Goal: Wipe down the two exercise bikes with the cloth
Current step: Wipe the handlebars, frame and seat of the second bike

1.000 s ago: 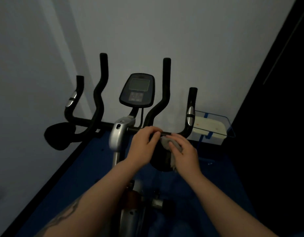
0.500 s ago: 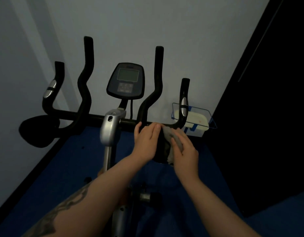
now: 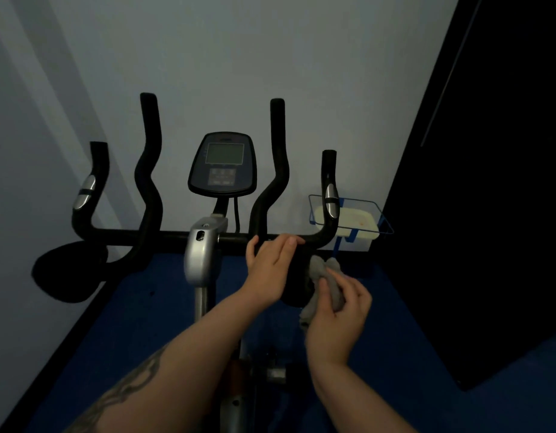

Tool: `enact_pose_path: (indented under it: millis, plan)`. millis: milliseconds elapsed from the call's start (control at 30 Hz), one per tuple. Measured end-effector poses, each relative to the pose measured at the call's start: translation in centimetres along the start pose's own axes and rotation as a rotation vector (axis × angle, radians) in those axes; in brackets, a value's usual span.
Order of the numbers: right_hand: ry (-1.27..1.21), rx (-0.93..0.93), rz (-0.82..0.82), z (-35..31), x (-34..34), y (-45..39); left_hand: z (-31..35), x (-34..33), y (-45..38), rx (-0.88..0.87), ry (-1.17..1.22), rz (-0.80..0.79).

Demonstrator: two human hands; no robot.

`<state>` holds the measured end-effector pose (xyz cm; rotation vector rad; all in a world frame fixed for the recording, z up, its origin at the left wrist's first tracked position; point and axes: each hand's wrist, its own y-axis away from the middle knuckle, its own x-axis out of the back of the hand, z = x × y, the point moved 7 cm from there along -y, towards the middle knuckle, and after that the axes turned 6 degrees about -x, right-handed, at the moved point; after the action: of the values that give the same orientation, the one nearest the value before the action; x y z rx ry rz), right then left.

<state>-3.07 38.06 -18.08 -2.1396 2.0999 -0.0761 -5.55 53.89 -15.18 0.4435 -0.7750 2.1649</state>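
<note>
Nearest, at five o'clock, the right hand [image 3: 336, 310] grips the bunched grey cloth [image 3: 325, 284] and presses it against the dark elbow pad [image 3: 297, 276] under the handlebar [image 3: 164, 237]. Just past it, toward twelve o'clock, the left hand [image 3: 272, 265] rests on that bar, fingers curled over it. Beyond stand the upright grips and the console [image 3: 223, 164], at twelve o'clock. A wire basket [image 3: 353, 214] hangs at two o'clock by the wall. Judging by this, wiping is under way on one exercise bike [image 3: 205, 260]; the second bike is not in view, so much probably remains.
</note>
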Motion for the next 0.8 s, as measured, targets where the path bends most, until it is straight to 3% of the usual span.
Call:
enact_pose_path:
  millis: [133,233,300,400,567,700,800]
  plan:
    - [-0.057,-0.171,0.029,2.2,-1.2,3.7,0.0,-0.2,0.1,0.014,0.019,0.064]
    - [-0.072,-0.331,0.029,3.3,-2.0,4.4,-0.1,0.0,0.1,0.009,0.029,0.015]
    - [-0.085,-0.313,0.063,3.1,-1.3,3.2,-0.3,-0.1,0.1,0.014,0.035,-0.041]
    - [-0.080,-0.250,0.078,2.4,-0.9,2.9,-0.3,-0.2,0.0,0.035,0.041,-0.001]
    - [-0.115,-0.345,-0.017,3.3,-1.3,3.2,-0.4,-0.1,0.2,0.044,0.094,-0.017]
    - [-0.145,-0.280,0.017,2.8,0.1,2.2,0.2,0.0,0.5,0.075,0.163,-0.034]
    - [-0.106,-0.253,-0.073,2.8,-0.3,2.5,0.9,0.4,1.9,0.051,0.194,-0.004]
